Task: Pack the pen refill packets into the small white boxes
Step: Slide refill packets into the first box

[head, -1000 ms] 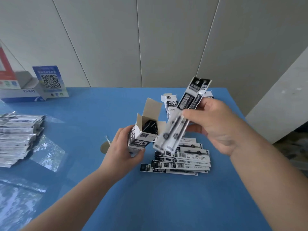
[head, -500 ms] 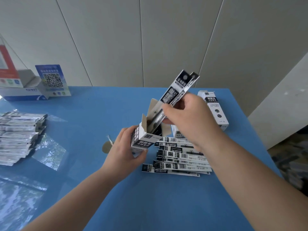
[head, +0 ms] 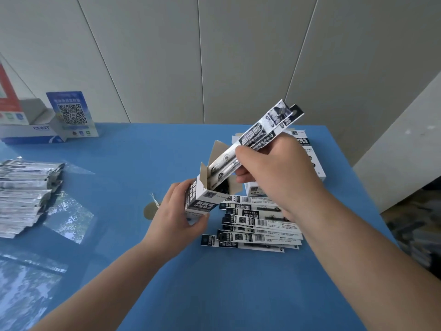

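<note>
The left hand (head: 174,219) gripped a small white box (head: 202,199) from below and behind, fingers wrapped round its lower half, holding it tilted above the blue surface (head: 214,295) with its top flaps open. The right hand (head: 274,173) pinched a pair of pen refill packets (head: 253,142) near their middle, thumb on the near side; the packets slanted up to the right, and their lower ends sat inside the open mouth of the box. Below the right hand, a fanned pile of loose packets (head: 257,230) lay flat on the surface. Another white box (head: 310,158) lay behind the right hand, mostly hidden. At the far left lay a stack of clear-wrapped packets (head: 23,194), with a QR-code card (head: 71,114) standing near the wall.
</note>
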Available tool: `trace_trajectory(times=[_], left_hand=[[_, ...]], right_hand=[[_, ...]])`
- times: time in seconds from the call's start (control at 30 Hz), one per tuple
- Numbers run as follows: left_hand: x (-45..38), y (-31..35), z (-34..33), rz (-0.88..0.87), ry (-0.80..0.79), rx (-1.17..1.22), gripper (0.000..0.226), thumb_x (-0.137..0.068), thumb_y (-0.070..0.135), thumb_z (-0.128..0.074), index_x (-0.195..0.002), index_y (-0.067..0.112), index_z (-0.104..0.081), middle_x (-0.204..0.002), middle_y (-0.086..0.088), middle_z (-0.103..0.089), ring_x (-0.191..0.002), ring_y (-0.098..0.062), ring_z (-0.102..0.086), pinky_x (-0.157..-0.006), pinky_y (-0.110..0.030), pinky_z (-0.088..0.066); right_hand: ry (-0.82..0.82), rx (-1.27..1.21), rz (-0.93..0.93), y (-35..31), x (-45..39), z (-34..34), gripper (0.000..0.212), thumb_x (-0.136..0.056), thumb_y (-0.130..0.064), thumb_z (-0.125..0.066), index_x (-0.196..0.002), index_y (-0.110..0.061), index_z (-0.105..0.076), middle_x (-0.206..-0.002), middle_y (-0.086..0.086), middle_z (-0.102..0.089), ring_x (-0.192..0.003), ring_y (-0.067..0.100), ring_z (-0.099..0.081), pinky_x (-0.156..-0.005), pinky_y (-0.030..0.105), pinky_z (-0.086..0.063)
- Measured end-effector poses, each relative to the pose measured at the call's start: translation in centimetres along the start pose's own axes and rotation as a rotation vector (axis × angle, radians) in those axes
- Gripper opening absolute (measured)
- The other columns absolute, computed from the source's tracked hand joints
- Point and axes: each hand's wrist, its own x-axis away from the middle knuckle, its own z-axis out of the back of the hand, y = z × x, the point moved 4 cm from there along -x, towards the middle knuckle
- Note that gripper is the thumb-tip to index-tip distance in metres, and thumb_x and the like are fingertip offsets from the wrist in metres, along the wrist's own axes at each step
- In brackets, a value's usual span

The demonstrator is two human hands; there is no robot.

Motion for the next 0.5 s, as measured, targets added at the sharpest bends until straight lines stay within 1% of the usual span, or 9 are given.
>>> trace_trajectory(times=[0.1,0.17,0.23,0.27,0.33,0.37,0.43,0.47,0.5], left_hand=[[0.0,0.0,0.0,-0.008,0.008,-0.009,0.066,-0.075,0.032,-0.071,-0.132,0.04,-0.038,-0.119,0.036,-0.043,-0.111,0.01,-0.048,-0.086,0.0,-0.033],[0.0,-0.1,-0.1,-0.006,0.011,-0.011,0.069,-0.075,0.028,-0.073,-0.133,0.037,-0.038,-0.119,0.036,-0.043,-0.111,0.011,-0.048,-0.086,0.0,-0.033],[0.0,-0.1,-0.1,-0.009,0.011,-0.019,0.068,-0.075,0.03,-0.072,-0.134,0.034,-0.039,-0.118,0.037,-0.042,-0.11,0.011,-0.048,-0.086,-0.001,-0.033],[0.0,0.0,-0.1,-0.016,0.009,-0.025,0.067,-0.075,0.032,-0.07,-0.134,0.032,-0.04,-0.118,0.038,-0.042,-0.109,0.01,-0.048,-0.086,-0.001,-0.033],[-0.1,0.2,-0.2,-0.036,0.004,-0.036,0.065,-0.074,0.037,-0.067,-0.134,0.03,-0.041,-0.117,0.039,-0.041,-0.108,0.01,-0.048,-0.087,-0.001,-0.033],[-0.1,0.2,-0.3,-0.042,0.006,-0.037,0.065,-0.074,0.038,-0.065,-0.134,0.029,-0.042,-0.117,0.038,-0.042,-0.108,0.011,-0.048,-0.087,-0.001,-0.032],[-0.2,0.2,-0.3,-0.037,0.012,-0.026,0.066,-0.074,0.038,-0.065,-0.135,0.028,-0.041,-0.117,0.036,-0.042,-0.109,0.011,-0.047,-0.088,-0.001,-0.032],[-0.1,0.1,-0.3,-0.027,0.012,-0.021,0.066,-0.074,0.038,-0.065,-0.135,0.029,-0.041,-0.118,0.035,-0.043,-0.11,0.011,-0.047,-0.088,-0.002,-0.032],[-0.1,0.0,-0.3,-0.017,0.011,-0.017,0.065,-0.074,0.038,-0.065,-0.134,0.031,-0.041,-0.118,0.035,-0.043,-0.111,0.011,-0.047,-0.088,-0.002,-0.032]], right_hand=[[-0.006,-0.016,-0.005,-0.2,-0.2,-0.3,0.02,-0.08,-0.022,-0.059,-0.081,-0.005,-0.07,-0.067,-0.002,-0.075,-0.059,0.012,-0.074,-0.067,0.047,-0.065],[-0.017,-0.026,-0.022,-0.1,-0.2,-0.6,0.021,-0.078,-0.022,-0.058,-0.079,-0.004,-0.069,-0.065,-0.001,-0.075,-0.058,0.013,-0.074,-0.067,0.047,-0.065],[-0.065,0.013,-0.054,0.3,0.1,-1.4,0.02,-0.079,-0.023,-0.059,-0.078,-0.005,-0.068,-0.065,0.001,-0.074,-0.058,0.015,-0.073,-0.066,0.048,-0.064],[-0.108,0.076,-0.064,0.6,0.3,-2.0,0.02,-0.082,-0.026,-0.061,-0.08,-0.007,-0.067,-0.067,0.001,-0.074,-0.058,0.014,-0.072,-0.066,0.047,-0.064],[-0.191,0.241,-0.055,1.0,0.7,-2.9,0.025,-0.084,-0.038,-0.067,-0.086,-0.013,-0.062,-0.075,-0.002,-0.071,-0.059,0.01,-0.065,-0.066,0.041,-0.061],[-0.208,0.278,-0.052,1.2,0.7,-3.0,0.03,-0.083,-0.044,-0.07,-0.087,-0.016,-0.061,-0.078,-0.005,-0.07,-0.06,0.009,-0.062,-0.066,0.038,-0.058],[-0.2,0.177,-0.081,1.4,0.8,-2.5,0.036,-0.077,-0.053,-0.076,-0.091,-0.023,-0.064,-0.077,-0.011,-0.071,-0.061,0.002,-0.062,-0.063,0.026,-0.056],[-0.174,0.106,-0.091,1.4,0.8,-2.0,0.038,-0.075,-0.056,-0.076,-0.092,-0.025,-0.064,-0.073,-0.013,-0.069,-0.057,0.0,-0.06,-0.058,0.02,-0.052],[-0.142,0.066,-0.081,1.3,0.7,-1.4,0.036,-0.077,-0.057,-0.074,-0.092,-0.026,-0.064,-0.068,-0.013,-0.065,-0.055,0.0,-0.056,-0.054,0.019,-0.049]])
